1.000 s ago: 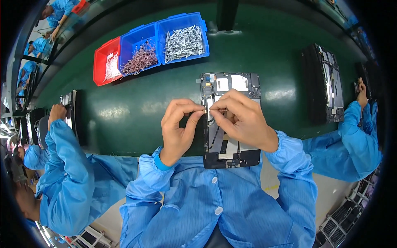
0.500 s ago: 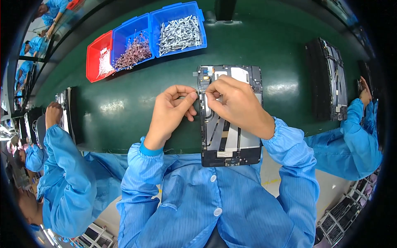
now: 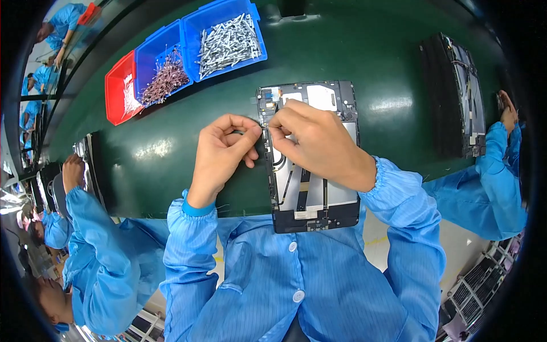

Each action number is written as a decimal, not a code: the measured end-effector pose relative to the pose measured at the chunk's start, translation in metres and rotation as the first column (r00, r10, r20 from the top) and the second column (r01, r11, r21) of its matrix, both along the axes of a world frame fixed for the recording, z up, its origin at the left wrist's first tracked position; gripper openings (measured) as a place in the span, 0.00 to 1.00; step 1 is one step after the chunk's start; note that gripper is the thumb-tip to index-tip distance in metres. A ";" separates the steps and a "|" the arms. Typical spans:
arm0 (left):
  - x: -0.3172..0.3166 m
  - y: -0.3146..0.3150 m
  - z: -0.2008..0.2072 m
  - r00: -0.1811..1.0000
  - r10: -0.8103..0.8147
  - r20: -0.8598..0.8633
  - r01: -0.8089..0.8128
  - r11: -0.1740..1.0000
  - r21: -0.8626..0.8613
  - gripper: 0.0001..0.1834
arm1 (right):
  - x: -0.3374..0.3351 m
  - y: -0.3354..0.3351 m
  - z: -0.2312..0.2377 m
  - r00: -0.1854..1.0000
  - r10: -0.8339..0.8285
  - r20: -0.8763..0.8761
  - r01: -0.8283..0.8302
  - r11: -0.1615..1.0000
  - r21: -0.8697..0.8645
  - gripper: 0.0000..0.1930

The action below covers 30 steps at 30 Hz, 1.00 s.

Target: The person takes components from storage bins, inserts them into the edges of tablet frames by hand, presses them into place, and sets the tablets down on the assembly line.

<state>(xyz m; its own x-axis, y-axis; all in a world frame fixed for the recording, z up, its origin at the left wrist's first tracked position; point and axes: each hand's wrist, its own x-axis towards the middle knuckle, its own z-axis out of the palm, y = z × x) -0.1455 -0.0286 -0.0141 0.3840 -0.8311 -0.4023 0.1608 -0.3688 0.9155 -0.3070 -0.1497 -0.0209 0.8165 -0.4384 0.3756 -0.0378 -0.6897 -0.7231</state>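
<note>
An opened tablet (image 3: 341,191), with a black frame, silvery plates and dark ribbon cables, lies on the green table in front of me. My left hand (image 3: 222,157) is beside its left edge, thumb and forefinger pinched together and the other fingers curled. Over the upper left of the tablet, my right hand (image 3: 319,139) pinches close to that same edge, its fingertips a short way from the left ones. Whatever lies between either pair of fingertips is too small to make out. The right hand covers part of the tablet's inside.
Far left stand a red bin (image 3: 114,94) of small white pieces, a blue bin (image 3: 149,51) of thin reddish wires and a blue bin (image 3: 196,31) of silvery strips. Stacked tablets (image 3: 470,97) stand at right. Co-workers in blue sit on both sides, one hand (image 3: 73,171) at left.
The whole view has shifted slightly, so the bins and tablet appear further left. Both hands keep their pinched pose at the tablet's left edge.
</note>
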 end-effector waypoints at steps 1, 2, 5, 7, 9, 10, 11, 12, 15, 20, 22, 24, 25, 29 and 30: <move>-0.001 0.000 -0.001 1.000 0.002 0.023 -0.002 1.000 -0.008 0.07 | 0.000 0.000 0.000 1.000 -0.006 0.002 0.006 1.000 0.006 0.06; -0.002 0.001 -0.001 1.000 -0.004 0.025 0.004 1.000 -0.001 0.07 | 0.000 0.000 0.000 1.000 -0.008 -0.002 0.008 1.000 -0.007 0.06; -0.007 0.003 -0.003 0.998 0.017 0.058 -0.016 1.000 -0.008 0.07 | -0.001 0.000 0.001 1.000 -0.012 -0.015 0.012 1.000 -0.018 0.07; -0.011 0.004 -0.004 0.994 0.062 0.088 -0.058 0.997 -0.053 0.07 | -0.002 0.000 0.001 1.000 -0.011 -0.026 0.011 1.000 -0.015 0.08; -0.014 0.004 -0.003 0.993 0.066 0.099 -0.061 0.997 -0.045 0.07 | -0.002 0.001 0.000 0.999 -0.027 -0.032 0.027 1.000 -0.008 0.06; -0.015 0.004 -0.002 0.991 0.075 0.108 -0.071 0.996 -0.046 0.06 | -0.002 0.001 -0.001 0.999 -0.029 -0.031 0.029 1.000 0.000 0.06; -0.015 0.003 -0.003 0.991 0.073 0.110 -0.069 0.997 -0.038 0.06 | -0.003 0.000 -0.002 0.999 -0.018 -0.034 0.018 1.000 -0.003 0.06; -0.016 0.003 -0.003 0.991 0.080 0.107 -0.077 0.996 -0.034 0.06 | -0.003 0.000 -0.002 0.999 -0.006 -0.037 0.006 1.000 -0.007 0.06; -0.016 0.000 -0.002 0.992 0.082 0.096 -0.080 0.997 -0.023 0.05 | -0.003 0.000 -0.004 0.999 -0.003 -0.035 0.003 1.000 -0.023 0.06; -0.003 -0.006 0.007 0.998 0.003 0.058 -0.007 0.998 0.065 0.04 | -0.003 0.000 -0.003 0.999 0.015 -0.029 -0.014 1.000 0.008 0.07; 0.002 -0.009 0.009 0.999 -0.050 -0.002 0.050 0.992 0.116 0.03 | -0.004 -0.001 -0.003 1.000 0.013 -0.024 -0.013 1.000 0.027 0.07; 0.007 -0.010 0.007 0.998 -0.059 -0.018 0.060 0.991 0.119 0.02 | -0.004 -0.001 -0.005 1.000 0.007 -0.017 -0.006 0.999 0.044 0.07; 0.008 -0.010 0.007 0.997 -0.066 -0.034 0.070 0.990 0.121 0.02 | -0.004 -0.001 -0.005 1.000 0.005 -0.016 -0.004 0.999 0.046 0.07; 0.009 -0.011 0.010 0.996 -0.084 -0.030 0.087 0.987 0.133 0.01 | -0.005 -0.003 -0.001 0.998 0.030 -0.046 -0.028 0.999 0.032 0.06; 0.009 -0.012 0.010 0.996 -0.085 -0.027 0.087 0.987 0.134 0.01 | -0.005 -0.004 0.000 0.996 0.055 -0.071 -0.054 0.998 0.021 0.08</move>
<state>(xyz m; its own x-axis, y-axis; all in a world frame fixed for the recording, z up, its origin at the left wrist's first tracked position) -0.1365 -0.0402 -0.0045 0.3035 -0.7984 -0.5200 0.1423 -0.5017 0.8533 -0.3121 -0.1535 -0.0211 0.8638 -0.3990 0.3077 -0.0522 -0.6784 -0.7329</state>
